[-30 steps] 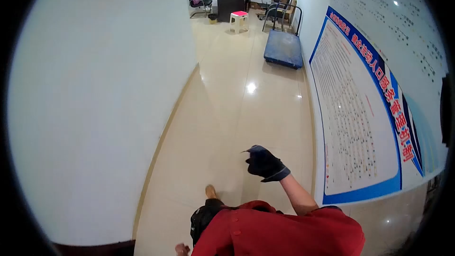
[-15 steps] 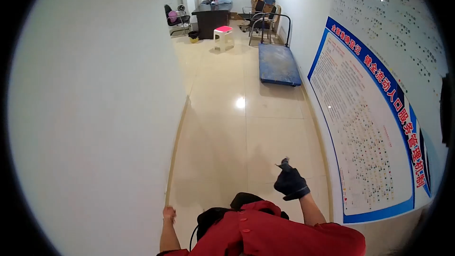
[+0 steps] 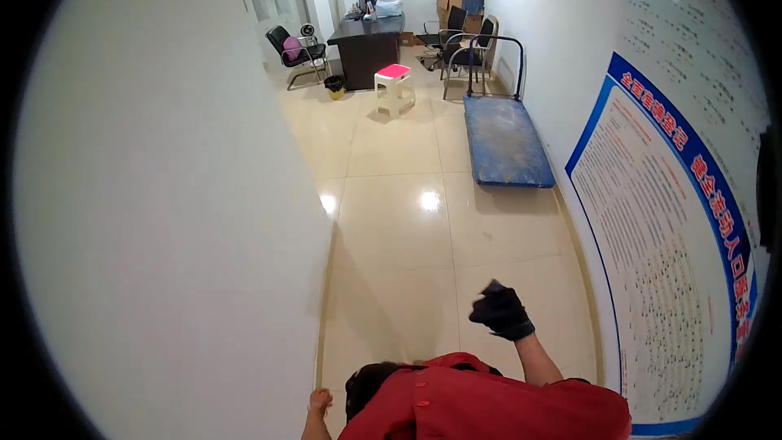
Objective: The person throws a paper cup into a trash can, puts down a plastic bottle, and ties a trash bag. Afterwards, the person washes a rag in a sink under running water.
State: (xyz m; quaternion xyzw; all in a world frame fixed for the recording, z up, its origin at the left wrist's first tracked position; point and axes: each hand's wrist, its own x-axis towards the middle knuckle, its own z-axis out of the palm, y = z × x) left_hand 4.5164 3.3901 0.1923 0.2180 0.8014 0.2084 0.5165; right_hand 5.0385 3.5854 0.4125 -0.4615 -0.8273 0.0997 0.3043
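Observation:
My right hand (image 3: 503,312), in a black glove, is raised in front of the red jacket (image 3: 481,399), its fingers closed. A small dark grey, cloth-like bit (image 3: 492,286) shows at the top of the fist; its kind cannot be made out. Low at the left, beside the white wall's edge, hangs my bare left hand (image 3: 320,399). Its fingers are loosely bent and hold nothing that I can see.
A blue platform trolley (image 3: 509,143) stands along the right wall, near a poster (image 3: 652,195). Farther off are a white stool (image 3: 394,90) with a pink top, a bin (image 3: 335,87), a dark desk (image 3: 366,61), chairs (image 3: 297,50) and cardboard boxes (image 3: 456,6). A white wall (image 3: 163,195) fills the left.
I have moved forward along the corridor; the trolley, stool and desk look nearer. Less of the grey bit shows in my right fist. My left hand sits lower in view.

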